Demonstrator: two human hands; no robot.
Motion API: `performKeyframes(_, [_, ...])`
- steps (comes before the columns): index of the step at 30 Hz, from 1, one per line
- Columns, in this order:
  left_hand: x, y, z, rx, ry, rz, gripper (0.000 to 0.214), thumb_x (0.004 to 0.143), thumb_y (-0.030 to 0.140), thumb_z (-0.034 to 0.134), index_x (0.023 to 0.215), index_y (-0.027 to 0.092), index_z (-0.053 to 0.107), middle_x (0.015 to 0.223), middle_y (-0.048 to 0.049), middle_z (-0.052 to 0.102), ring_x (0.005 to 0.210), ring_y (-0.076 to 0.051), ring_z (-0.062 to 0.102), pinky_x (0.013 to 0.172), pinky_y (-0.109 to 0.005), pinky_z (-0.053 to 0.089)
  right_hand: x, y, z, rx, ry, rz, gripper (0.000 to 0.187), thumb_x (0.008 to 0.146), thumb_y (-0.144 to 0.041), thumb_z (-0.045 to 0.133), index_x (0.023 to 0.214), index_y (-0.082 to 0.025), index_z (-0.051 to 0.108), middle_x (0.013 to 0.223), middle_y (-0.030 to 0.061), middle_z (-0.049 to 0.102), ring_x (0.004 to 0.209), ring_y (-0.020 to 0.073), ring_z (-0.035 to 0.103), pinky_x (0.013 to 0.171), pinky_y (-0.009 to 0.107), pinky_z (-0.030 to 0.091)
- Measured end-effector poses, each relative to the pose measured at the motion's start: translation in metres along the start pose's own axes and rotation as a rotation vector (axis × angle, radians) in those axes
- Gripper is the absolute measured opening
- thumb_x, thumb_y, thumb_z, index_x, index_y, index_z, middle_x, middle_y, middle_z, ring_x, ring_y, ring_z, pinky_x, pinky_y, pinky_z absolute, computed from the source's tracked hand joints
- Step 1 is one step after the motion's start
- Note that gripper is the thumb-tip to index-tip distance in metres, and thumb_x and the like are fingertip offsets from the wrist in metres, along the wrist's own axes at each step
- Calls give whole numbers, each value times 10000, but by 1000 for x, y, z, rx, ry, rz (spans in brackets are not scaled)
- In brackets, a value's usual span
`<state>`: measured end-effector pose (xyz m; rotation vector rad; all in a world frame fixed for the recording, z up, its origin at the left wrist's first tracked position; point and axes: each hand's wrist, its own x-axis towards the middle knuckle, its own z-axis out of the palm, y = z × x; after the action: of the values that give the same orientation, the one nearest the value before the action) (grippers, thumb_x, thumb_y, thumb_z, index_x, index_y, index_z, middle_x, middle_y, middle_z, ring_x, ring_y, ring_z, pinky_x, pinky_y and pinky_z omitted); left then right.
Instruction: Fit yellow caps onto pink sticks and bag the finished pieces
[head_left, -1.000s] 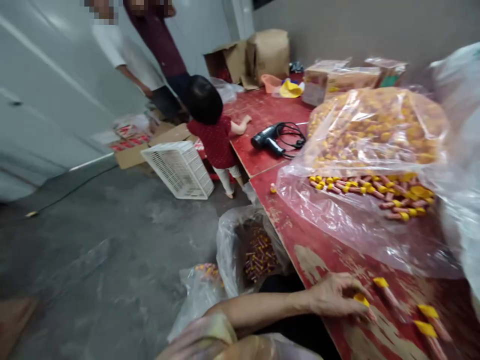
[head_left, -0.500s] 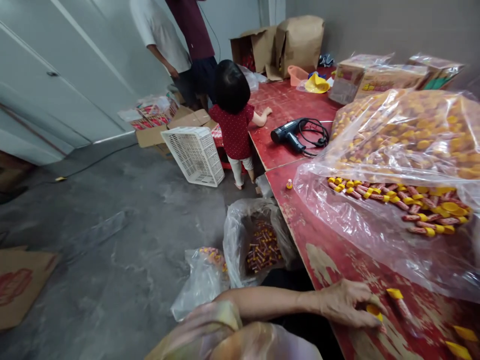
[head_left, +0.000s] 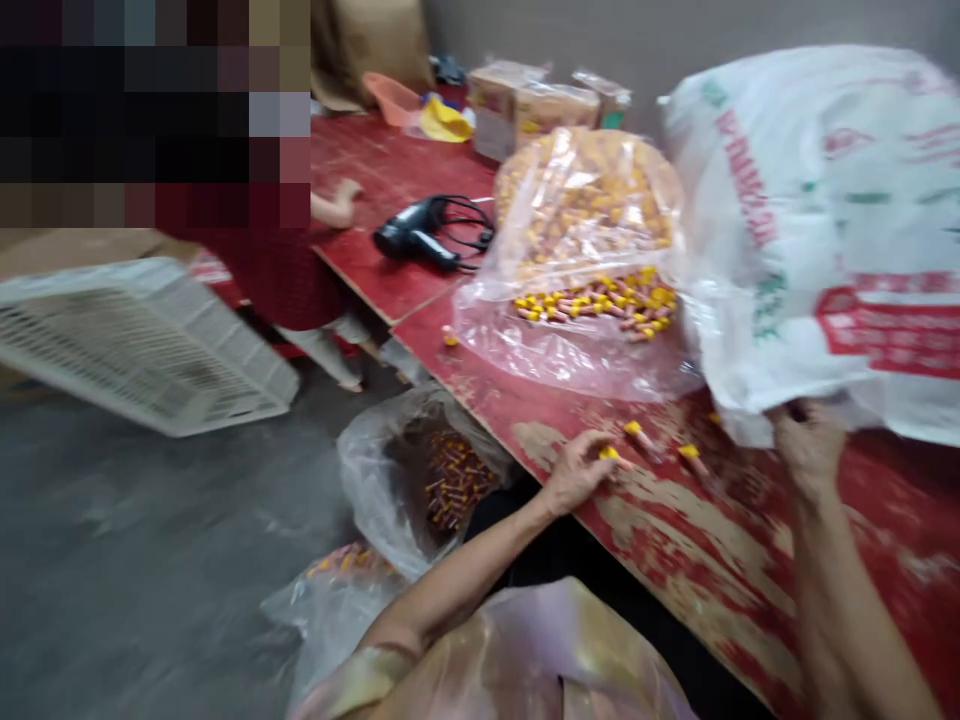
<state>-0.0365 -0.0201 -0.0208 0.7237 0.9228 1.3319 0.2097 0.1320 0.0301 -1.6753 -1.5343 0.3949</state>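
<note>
My left hand (head_left: 576, 472) rests at the table's front edge, its fingers pinching a yellow-capped red tube (head_left: 611, 458). Two similar tubes (head_left: 694, 460) lie loose a little to its right on the worn red board table (head_left: 697, 540). My right hand (head_left: 808, 450) grips the lower edge of a large white printed woven sack (head_left: 814, 230), holding it up above the table. Beyond my hands, a clear plastic bag (head_left: 577, 330) slumps on the table, filled with many yellow-capped tubes. The sack hides the table's right side.
A black heat gun (head_left: 412, 232) with its cord lies on the far board. A person in a red top (head_left: 277, 290) stands at the table's left. A white plastic crate (head_left: 142, 345) tilts on the floor. Clear bags (head_left: 420, 480) of tubes sit below the table edge.
My right hand has come into view lifting the white sack over the table's right side. The view has swung, shifting the scene to the left, and my left hand has moved up the picture.
</note>
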Motion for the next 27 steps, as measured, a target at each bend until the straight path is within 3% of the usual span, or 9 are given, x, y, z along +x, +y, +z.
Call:
performKeyframes(2, [2,0,3,-103,34,-20,359,729,322,707,1023,154,588,841,-46,686,708,-139,649,664,-247,504,-35,16,-31,79,-11,113,309,801,-342,655,1022,-127,681,915,75,664,763,158,593,715,294,484])
performKeyframes(4, [2,-1,10,-178,58,-33,349,692,315,748,966,151,606,869,-37,680,718,-127,644,657,-227,495,-78,17,-45,198,-139,157,395,804,-379,622,1131,-160,655,965,68,658,673,128,568,627,260,475])
performKeyframes(7, [-4,-2,26,-258,35,-81,360,650,294,783,937,154,616,859,-22,665,732,-138,653,642,-221,489,-134,2,-46,286,-441,123,418,836,-418,568,1199,-218,624,1003,54,631,555,92,507,494,229,440])
performKeyframes(9, [-10,-2,36,-266,22,-97,369,632,282,797,930,152,624,847,-17,655,741,-144,657,632,-217,487,-155,-9,-41,295,-527,40,397,840,-398,579,1197,-232,628,1023,56,622,653,120,554,556,244,475])
performKeyframes(13, [-20,-1,47,-241,37,-115,348,614,264,806,905,149,655,842,-7,640,742,-120,632,626,-205,488,-165,-20,-37,254,-482,-160,354,838,-334,603,1176,-232,637,1046,59,635,939,190,588,833,336,488])
performKeyframes(17, [-26,1,47,-242,36,-120,329,597,252,814,878,153,674,848,-6,644,736,-107,607,644,-209,487,-163,-22,-40,201,-474,-230,287,849,-318,592,1121,-252,658,1102,61,646,1036,222,565,934,406,433])
performKeyframes(19, [-27,1,47,-263,45,-123,311,593,232,815,862,154,680,839,-4,648,738,-100,601,649,-198,474,-165,-22,-42,234,-419,-150,283,825,-338,621,1091,-247,659,1041,55,655,971,218,581,890,398,453])
performKeyframes(23, [-29,2,48,-337,97,-187,329,552,219,833,830,153,670,816,3,643,718,-96,599,643,-201,474,-175,-18,-40,534,-172,104,273,775,-371,664,994,-222,600,899,32,623,743,157,592,676,297,505])
performKeyframes(27, [-30,0,50,-340,148,-212,377,529,234,848,841,147,656,786,8,635,685,-94,592,633,-215,496,-187,-18,-29,583,-114,61,222,760,-327,675,916,-217,562,897,30,596,801,153,587,692,269,502])
